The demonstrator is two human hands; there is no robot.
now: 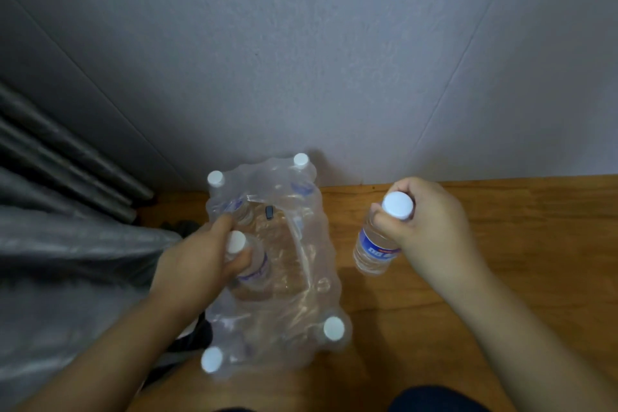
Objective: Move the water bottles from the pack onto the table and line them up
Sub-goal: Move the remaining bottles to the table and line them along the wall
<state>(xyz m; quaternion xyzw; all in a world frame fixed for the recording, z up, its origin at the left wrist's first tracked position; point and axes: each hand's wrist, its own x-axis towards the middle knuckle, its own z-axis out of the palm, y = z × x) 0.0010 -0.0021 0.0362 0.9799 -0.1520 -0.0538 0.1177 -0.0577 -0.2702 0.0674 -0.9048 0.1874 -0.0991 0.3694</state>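
A torn clear plastic pack [301, 298] stands on the wooden table [501, 244] near its left end. White-capped bottles remain at its corners, such as one at the front right [333, 328] and one at the back left [215, 179]. My left hand [194, 264] grips the neck of a bottle [249, 264] inside the pack. To the right of the pack, my right hand [431, 227] holds a blue-labelled bottle [374, 249] by its neck and cap, tilted; whether its base touches the table is unclear.
A pale wall [334, 60] rises right behind the table. Grey folded fabric, like a curtain [67, 211], hangs at the left beside the table's end. Something dark [434, 400] lies at the bottom edge of view.
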